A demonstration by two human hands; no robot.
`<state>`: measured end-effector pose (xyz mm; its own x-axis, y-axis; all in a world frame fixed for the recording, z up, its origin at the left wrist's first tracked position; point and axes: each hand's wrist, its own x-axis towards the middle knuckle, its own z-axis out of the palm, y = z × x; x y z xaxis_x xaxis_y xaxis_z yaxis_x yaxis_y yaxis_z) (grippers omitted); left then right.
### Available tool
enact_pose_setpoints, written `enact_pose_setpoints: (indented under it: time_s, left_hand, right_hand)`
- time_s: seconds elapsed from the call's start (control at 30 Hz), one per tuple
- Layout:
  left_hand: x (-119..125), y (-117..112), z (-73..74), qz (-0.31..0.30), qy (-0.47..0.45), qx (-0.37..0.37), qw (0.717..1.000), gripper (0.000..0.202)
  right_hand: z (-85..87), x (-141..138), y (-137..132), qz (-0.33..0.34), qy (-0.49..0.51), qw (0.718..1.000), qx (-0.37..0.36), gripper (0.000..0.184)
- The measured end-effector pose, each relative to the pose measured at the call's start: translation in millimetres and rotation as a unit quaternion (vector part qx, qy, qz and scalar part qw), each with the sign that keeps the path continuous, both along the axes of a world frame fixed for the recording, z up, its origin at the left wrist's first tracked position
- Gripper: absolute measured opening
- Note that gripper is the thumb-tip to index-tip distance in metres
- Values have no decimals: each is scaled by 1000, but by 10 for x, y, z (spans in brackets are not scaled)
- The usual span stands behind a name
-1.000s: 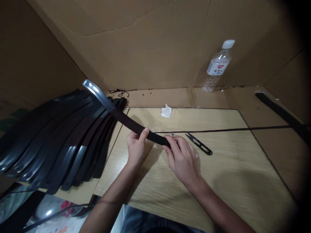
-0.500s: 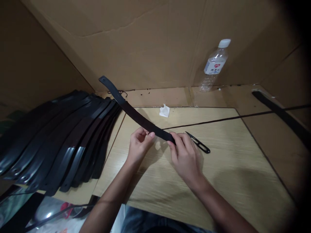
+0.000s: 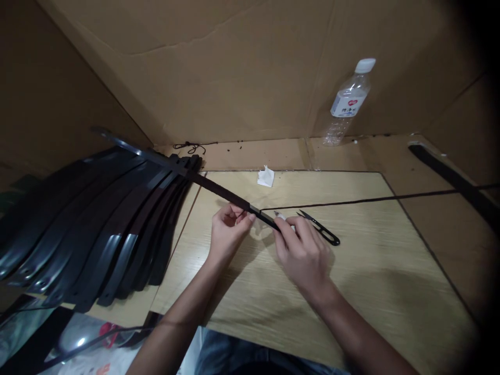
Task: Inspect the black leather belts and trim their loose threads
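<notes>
A long, curved black strip [image 3: 219, 192], partly wrapped in dark cord, slants from upper left down to my hands, its edge turned toward me. My left hand [image 3: 230, 226] pinches it just below the wrapped stretch. Closed round its lower end is my right hand [image 3: 299, 242]. From the strip a taut dark cord [image 3: 344, 202] runs off to the right. A small white pointed thing [image 3: 282, 214], partly hidden, shows by my right fingers. Black thread snips [image 3: 322, 229] lie on the board just beyond that hand.
Many similar black strips [image 3: 86, 224] lie fanned out at the left. A scrap of white paper [image 3: 266, 177] rests on the wooden board [image 3: 250, 302]. Behind stand a plastic bottle [image 3: 349, 104] and cardboard walls [image 3: 234, 73]. Another dark strip [image 3: 449, 177] lies at the right.
The strip has rolled from its broad face to its edge, and its far end has swung left and down over the pile. Both hands keep hold of it. The white pointed thing has come into view.
</notes>
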<state>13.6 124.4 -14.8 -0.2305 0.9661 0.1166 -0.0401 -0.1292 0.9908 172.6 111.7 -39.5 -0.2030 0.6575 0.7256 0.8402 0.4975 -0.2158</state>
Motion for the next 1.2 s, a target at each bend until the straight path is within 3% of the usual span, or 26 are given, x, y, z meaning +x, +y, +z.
enact_pose_setpoints:
  time_s: [0.1,0.27,0.43,0.6,0.7,0.97,1.2]
  left_hand:
    - [-16,-8,-8,4,22,-15,1000,29]
    - [-18,-24,4,87,12,-49,995,32]
    - [-23,-35,20,91,15,-54,994,32]
    - [-52,-19,6,65,41,-23,997,30]
    - [-38,-6,14,71,58,-18,996,33]
    - [62,-5,34,80,58,-10,995,33]
    - [104,-17,48,76,60,-25,995,31]
  right_hand:
    - [-8,8,9,16,11,1000,-3,17]
    - [35,18,73,58,82,994,-35,27]
    - [53,43,110,80,127,985,-85,23]
    - [-14,62,101,176,182,941,-224,21]
    - [-44,48,95,187,219,916,-281,20]
    - [-79,-13,80,94,193,951,-222,22]
    - [-96,9,97,57,133,982,-125,21]
